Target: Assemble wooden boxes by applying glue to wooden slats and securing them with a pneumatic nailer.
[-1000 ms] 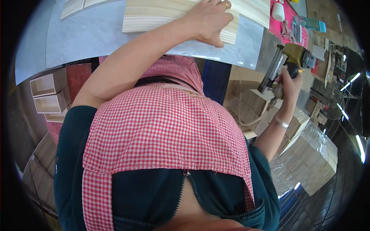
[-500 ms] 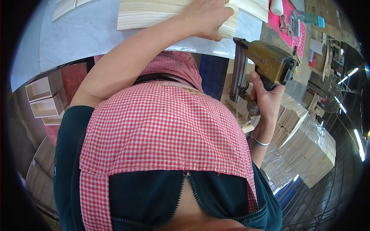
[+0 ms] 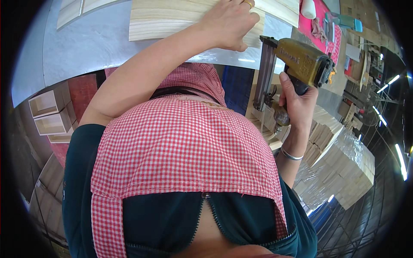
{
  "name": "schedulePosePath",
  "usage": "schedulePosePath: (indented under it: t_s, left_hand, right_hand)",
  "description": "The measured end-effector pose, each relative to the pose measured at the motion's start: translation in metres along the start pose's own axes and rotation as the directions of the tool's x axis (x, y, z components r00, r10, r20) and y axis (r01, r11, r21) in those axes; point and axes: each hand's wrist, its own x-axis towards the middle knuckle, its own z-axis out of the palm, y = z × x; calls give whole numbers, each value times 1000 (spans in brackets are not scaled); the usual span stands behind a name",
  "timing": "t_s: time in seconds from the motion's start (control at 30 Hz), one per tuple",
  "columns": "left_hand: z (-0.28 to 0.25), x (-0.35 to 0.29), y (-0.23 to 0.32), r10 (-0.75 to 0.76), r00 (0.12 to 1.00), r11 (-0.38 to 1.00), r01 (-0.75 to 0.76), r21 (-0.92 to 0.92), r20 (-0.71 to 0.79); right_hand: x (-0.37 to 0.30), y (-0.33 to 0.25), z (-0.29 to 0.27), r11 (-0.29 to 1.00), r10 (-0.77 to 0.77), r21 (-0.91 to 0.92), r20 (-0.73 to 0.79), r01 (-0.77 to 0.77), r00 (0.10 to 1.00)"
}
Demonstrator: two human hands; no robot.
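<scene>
A pale wooden board (image 3: 165, 21) lies on the grey-blue worktop (image 3: 94, 49) at the top of the view. My left hand (image 3: 229, 25) bends over its right part, fingers curled against the wood and thumb towards me; the fingertips are partly hidden. Off to the right, my right hand (image 3: 298, 105) is wrapped round the grip of a nail gun (image 3: 301, 60) with a dark yellow body and a long grey magazine. The gun's nose points left, beside the board's right end and apart from my left hand.
More pale boards (image 3: 284, 9) lie at the far right of the worktop. A pink cloth-covered surface (image 3: 320, 19) holds a white roll (image 3: 308, 8). Small wooden boxes (image 3: 45, 103) are stacked at lower left. Wrapped wood stacks (image 3: 344, 167) stand at right.
The board's near edge has shifted slightly towards me, and my left hand has come slightly nearer with it. The nail gun in my right hand has risen a little, away from me.
</scene>
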Motion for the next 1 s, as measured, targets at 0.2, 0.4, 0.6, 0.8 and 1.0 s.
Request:
schedulePosePath:
  t_s: [0.2, 0.4, 0.6, 0.8, 1.0]
  left_hand:
    - [2, 0, 0, 41, 999, 999, -42, -12, -19]
    - [2, -1, 5, 36, 999, 999, -36, -13, -17]
    - [24, -6, 9, 10, 995, 992, 2, 122, -99]
    - [38, -9, -3, -44, 984, 967, 86, 240, -175]
    - [13, -3, -4, -160, 987, 983, 159, 89, 6]
  right_hand:
    - [8, 0, -2, 999, -36, -33, -8, 36, 999]
    - [9, -1, -5, 999, 6, -53, -1, -6, 1000]
    - [14, -7, -14, 999, 40, -35, 60, -38, 997]
    - [38, -25, -18, 997, 40, -76, 115, -32, 993]
    - [74, -39, -8, 988, 5, -154, 111, 13, 994]
